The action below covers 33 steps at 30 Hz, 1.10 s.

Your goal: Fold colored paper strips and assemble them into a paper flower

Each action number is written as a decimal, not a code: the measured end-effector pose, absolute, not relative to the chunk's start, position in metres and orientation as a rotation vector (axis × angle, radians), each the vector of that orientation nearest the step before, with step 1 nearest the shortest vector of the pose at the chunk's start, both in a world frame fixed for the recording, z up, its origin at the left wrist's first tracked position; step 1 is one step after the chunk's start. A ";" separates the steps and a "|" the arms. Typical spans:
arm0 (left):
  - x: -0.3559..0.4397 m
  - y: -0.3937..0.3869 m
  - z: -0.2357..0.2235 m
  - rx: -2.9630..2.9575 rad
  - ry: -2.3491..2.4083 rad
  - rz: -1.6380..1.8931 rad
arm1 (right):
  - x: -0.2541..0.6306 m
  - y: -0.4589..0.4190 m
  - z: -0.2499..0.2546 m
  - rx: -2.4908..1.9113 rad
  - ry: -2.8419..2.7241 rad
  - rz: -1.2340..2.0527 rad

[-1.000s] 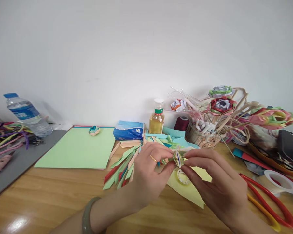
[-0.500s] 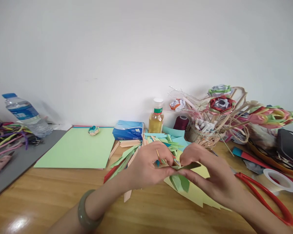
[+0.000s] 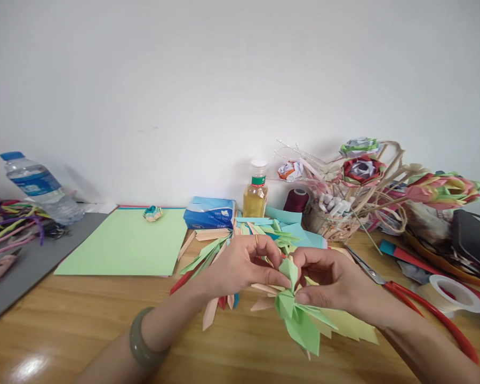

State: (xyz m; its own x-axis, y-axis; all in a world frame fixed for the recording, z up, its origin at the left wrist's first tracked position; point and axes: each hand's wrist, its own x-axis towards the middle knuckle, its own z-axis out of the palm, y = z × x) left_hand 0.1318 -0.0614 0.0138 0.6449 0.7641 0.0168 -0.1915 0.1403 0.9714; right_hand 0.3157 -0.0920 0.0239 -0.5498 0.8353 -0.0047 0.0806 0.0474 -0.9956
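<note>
Between my two hands is a folded paper flower (image 3: pixel 302 325) with light green petals and some peach pieces showing at its left side. My left hand (image 3: pixel 246 266) pinches it from the left, thumb and fingers at an upright green petal. On the other side, my right hand (image 3: pixel 336 277) grips it with the thumb near the centre; the fingertips behind are partly hidden. Folded strips of green, peach, red and blue paper (image 3: pixel 202 258) lie behind and under my left hand. Yellow paper (image 3: pixel 354 325) lies beneath my right hand.
Red-handled scissors (image 3: pixel 428 309) and a ribbon spool (image 3: pixel 454 294) lie at right. Behind stand a jar of paper flowers (image 3: pixel 332 224), a thread spool (image 3: pixel 296 201), an oil bottle (image 3: pixel 256 194) and a tissue pack (image 3: pixel 209 212). Green sheets (image 3: pixel 124 248) and a water bottle (image 3: pixel 42 186) are left.
The flower has turned and come lower, so its green petals now spread toward me. My right hand has shifted its grip, and more of the scissors shows.
</note>
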 end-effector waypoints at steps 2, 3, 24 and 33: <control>0.131 -0.062 0.015 1.238 0.575 0.740 | 0.315 -0.093 0.025 -0.913 -1.682 1.531; 0.131 -0.062 0.015 1.238 0.587 0.734 | 0.314 -0.093 0.025 -0.915 -1.665 1.516; 0.136 -0.057 0.014 1.165 0.748 0.689 | 0.314 -0.089 0.024 -1.098 -1.774 1.241; 0.137 -0.060 0.011 1.241 0.814 0.724 | 0.315 -0.088 0.024 -1.196 -1.831 1.086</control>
